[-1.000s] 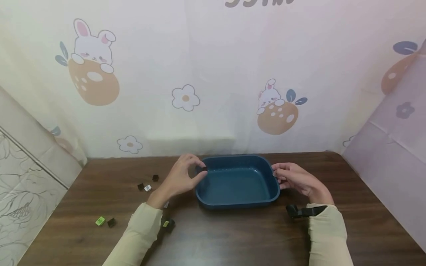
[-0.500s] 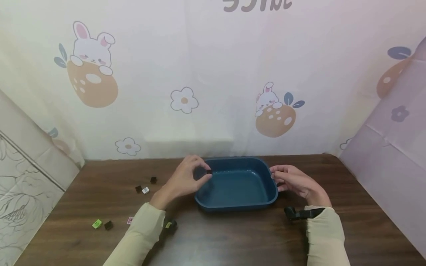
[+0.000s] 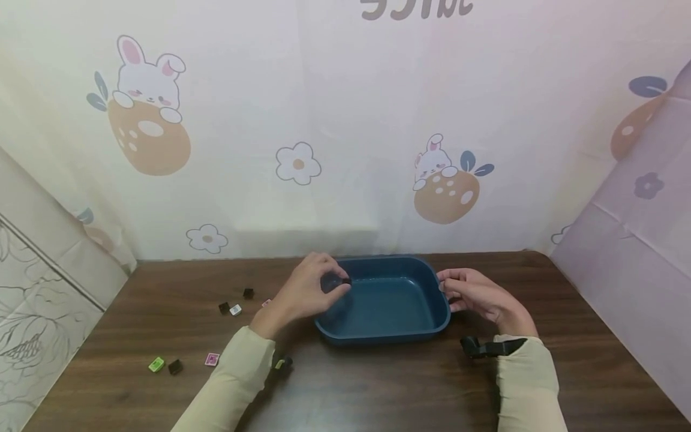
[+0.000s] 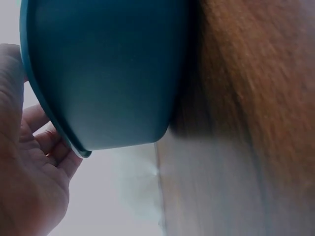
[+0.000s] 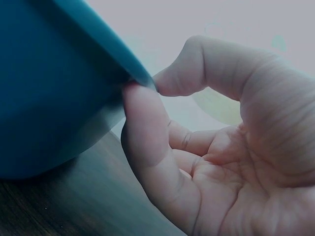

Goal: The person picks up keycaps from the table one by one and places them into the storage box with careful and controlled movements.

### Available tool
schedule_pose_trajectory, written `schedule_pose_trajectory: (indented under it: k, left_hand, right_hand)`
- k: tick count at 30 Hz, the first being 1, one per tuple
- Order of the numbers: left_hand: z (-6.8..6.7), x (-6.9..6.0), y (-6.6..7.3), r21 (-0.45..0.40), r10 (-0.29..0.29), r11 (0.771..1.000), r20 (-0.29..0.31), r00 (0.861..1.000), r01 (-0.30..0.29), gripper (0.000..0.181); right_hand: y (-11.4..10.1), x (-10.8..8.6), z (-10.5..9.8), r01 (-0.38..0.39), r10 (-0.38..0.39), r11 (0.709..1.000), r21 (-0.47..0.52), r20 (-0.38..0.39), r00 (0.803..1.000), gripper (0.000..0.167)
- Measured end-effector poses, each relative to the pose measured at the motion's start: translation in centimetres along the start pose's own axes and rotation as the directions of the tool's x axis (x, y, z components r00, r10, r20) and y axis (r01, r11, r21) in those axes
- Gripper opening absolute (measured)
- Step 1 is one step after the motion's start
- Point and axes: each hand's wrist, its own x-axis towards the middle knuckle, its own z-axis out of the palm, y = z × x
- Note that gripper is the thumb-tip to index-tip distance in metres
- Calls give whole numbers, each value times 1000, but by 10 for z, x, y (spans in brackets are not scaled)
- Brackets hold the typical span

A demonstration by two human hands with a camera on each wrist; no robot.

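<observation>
My left hand [image 3: 309,288] is over the left end of a dark blue rectangular basin [image 3: 384,338], pinching a small black block [image 3: 346,281] between thumb and index finger. In the left wrist view the fingers are partly behind the rim of the basin [image 4: 108,78], and the block is hidden. My right hand [image 3: 480,295] holds the basin's right rim; the right wrist view shows its thumb and index finger [image 5: 145,123] pinching the edge. The basin stands upright on the table, and no block shows on its visible floor.
Small blocks lie on the brown wooden table [image 3: 345,396] at left: a white one [image 3: 235,309], a green one [image 3: 156,364], a pink one [image 3: 212,359] and several black ones [image 3: 174,366]. A printed curtain [image 3: 345,198] hangs along the table's back edge.
My left hand has moved slightly right, carrying the black block farther over the basin. Pink blocks have come into sight beside the left arm. The right hand keeps its hold on the rim.
</observation>
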Motion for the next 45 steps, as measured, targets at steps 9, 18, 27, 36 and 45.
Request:
schedule_pose_trajectory:
  k: [9, 18, 27, 36, 45]
  left_hand:
    - [8, 4, 7, 1, 75, 997, 20, 997, -75, 17]
    - [11, 1, 4, 21, 86, 996, 8, 996, -86, 18]
    - [12, -1, 2, -7, 60, 998, 14, 998, -60, 27]
    - [12, -3, 1, -52, 54, 997, 16, 998, -53, 27]
    - [11, -6, -1, -67, 62, 996, -13, 998, -63, 27]
  right_hand:
    - [0, -3, -1, 1, -1, 1000, -9, -6, 1000, 37]
    - [0, 1, 2, 13, -13, 1000, -2, -3, 1000, 33]
    - [-1, 2, 4, 22, -22, 1000, -1, 9, 1000, 28]
    - [0, 3, 2, -7, 7, 1000, -15, 2, 1000, 35]
    - [-1, 3, 1, 15, -14, 999, -37, 2, 1000, 34]
